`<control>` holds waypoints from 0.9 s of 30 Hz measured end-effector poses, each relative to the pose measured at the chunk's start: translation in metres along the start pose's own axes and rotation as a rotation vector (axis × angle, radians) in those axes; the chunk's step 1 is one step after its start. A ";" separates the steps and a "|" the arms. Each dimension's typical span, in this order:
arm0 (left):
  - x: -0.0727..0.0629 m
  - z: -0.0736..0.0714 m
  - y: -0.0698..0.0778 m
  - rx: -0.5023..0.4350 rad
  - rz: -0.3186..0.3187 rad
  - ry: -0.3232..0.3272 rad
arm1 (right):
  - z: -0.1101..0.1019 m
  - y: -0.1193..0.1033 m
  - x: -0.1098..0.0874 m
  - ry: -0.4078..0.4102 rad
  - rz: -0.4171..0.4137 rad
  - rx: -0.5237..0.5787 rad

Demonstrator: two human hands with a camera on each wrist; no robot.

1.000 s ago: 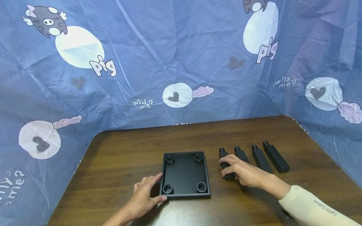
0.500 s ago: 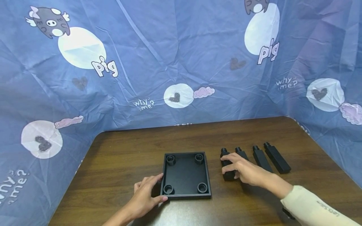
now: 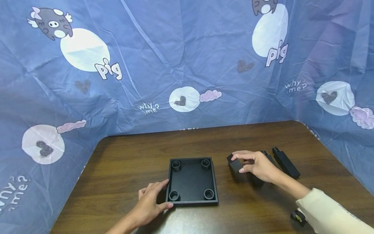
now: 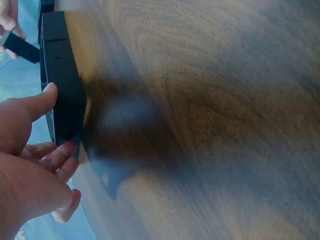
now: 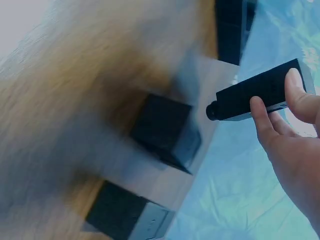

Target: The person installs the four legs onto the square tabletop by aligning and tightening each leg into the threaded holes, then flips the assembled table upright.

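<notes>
Hands: two, left hand [image 3: 150,204] and right hand [image 3: 258,166]. Wooden table [image 3: 131,162]: one. Square tray [image 3: 192,178]: one. Round sockets [image 3: 209,194] inside: four, one per corner. Black necked blocks [image 3: 287,164]: four, one in right hand, three on table, one of these mostly hidden. Legible prints on blue cloth [image 3: 131,42], head view: white discs [image 3: 84,48] five, grey hearts [image 3: 244,66] five, pink clouds [image 3: 210,96] three, cartoon pigs [image 3: 52,24] two.
</notes>
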State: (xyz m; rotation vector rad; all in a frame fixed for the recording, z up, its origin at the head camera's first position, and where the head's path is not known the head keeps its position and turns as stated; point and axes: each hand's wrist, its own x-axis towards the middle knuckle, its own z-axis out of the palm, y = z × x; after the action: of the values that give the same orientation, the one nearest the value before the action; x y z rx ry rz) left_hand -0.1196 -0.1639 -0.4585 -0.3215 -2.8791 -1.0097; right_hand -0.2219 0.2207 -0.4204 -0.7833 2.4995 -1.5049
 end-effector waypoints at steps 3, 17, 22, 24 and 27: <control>0.000 0.000 0.000 0.002 0.002 0.001 | -0.003 -0.007 0.002 0.039 -0.007 -0.026; -0.001 -0.002 0.002 0.009 0.024 -0.011 | -0.011 -0.041 0.014 0.101 0.016 0.064; 0.000 -0.002 0.002 0.004 0.019 -0.014 | -0.010 -0.051 0.022 0.105 0.002 0.099; 0.000 -0.002 0.002 0.005 0.018 -0.013 | -0.009 -0.055 0.025 0.099 -0.003 0.132; 0.000 -0.002 0.002 0.003 0.017 -0.013 | -0.006 -0.060 0.030 0.092 0.002 0.169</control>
State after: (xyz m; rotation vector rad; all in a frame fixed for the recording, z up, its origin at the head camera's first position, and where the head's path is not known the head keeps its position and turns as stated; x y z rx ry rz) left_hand -0.1191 -0.1637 -0.4554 -0.3530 -2.8840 -1.0047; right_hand -0.2277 0.1889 -0.3612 -0.6987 2.3929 -1.7623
